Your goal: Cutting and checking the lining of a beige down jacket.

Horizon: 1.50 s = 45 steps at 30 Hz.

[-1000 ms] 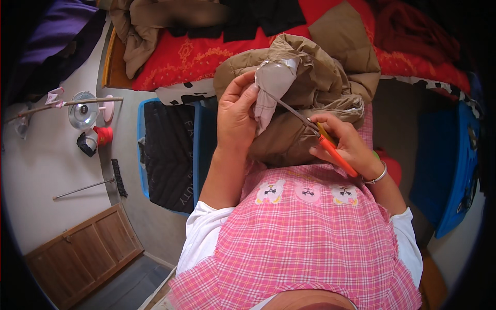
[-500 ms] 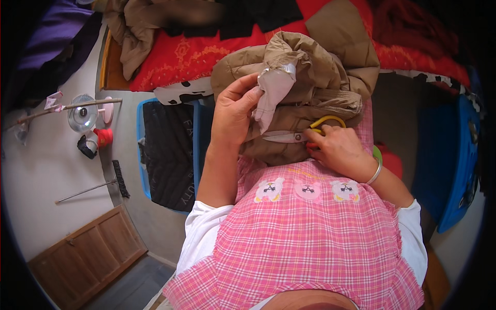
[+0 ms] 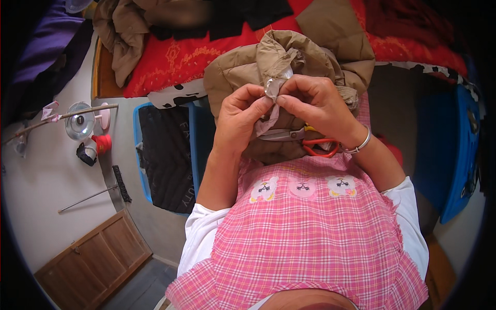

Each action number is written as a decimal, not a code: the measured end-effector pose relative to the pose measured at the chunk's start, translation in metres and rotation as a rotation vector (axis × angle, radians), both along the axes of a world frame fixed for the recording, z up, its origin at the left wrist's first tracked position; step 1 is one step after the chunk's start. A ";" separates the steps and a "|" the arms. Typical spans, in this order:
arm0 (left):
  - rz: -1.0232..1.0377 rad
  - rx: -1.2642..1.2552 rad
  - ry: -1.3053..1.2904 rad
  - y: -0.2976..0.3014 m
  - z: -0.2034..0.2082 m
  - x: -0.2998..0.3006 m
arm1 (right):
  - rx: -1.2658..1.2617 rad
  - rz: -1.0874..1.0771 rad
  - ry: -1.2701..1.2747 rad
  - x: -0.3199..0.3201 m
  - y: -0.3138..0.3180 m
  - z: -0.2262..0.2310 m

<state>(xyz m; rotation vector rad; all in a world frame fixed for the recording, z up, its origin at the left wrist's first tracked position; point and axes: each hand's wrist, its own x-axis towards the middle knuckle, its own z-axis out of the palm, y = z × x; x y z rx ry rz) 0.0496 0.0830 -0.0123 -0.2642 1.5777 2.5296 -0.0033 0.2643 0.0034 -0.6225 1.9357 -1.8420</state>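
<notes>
Clock read from the pinch point. Left hand [image 3: 240, 116] at 8 o'clock, right hand [image 3: 318, 106] at 3, thumbs and index fingers nearly meeting. Fingers of both closed, pinching a white cloth piece [image 3: 266, 125]; its loose end hangs toward 7, a shiny patch shows toward 12. Cloth sits against a tan padded garment [image 3: 235, 72], bunched in front of the pink plaid apron [image 3: 299, 237] and reaching toward the bed at 1. Scissors [image 3: 281, 135] lie on the garment at 5, blades pointing toward 9, orange handle loop below the right hand, yellow one mostly hidden behind it. Can't tell if that hand touches them. Metal bracelet [image 3: 361, 144] on right wrist. Red bedcover [image 3: 181, 59] runs 10 to 2, dark clothes on top. Blue bin [image 3: 195, 150] at 8 holds a black quilted item [image 3: 165, 150]. Fan [image 3: 80, 121] at 9, wooden door [image 3: 95, 258] between 7 and 8.
</notes>
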 end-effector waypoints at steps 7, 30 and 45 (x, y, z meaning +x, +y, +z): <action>0.005 -0.014 -0.013 -0.004 0.000 -0.003 | -0.007 0.019 -0.094 -0.005 0.001 -0.003; 0.062 -0.268 0.124 0.003 0.010 0.001 | -0.153 0.077 -0.223 -0.009 0.003 -0.010; -0.046 -0.056 0.059 -0.001 0.008 0.001 | -0.014 0.074 -0.025 -0.006 -0.001 -0.003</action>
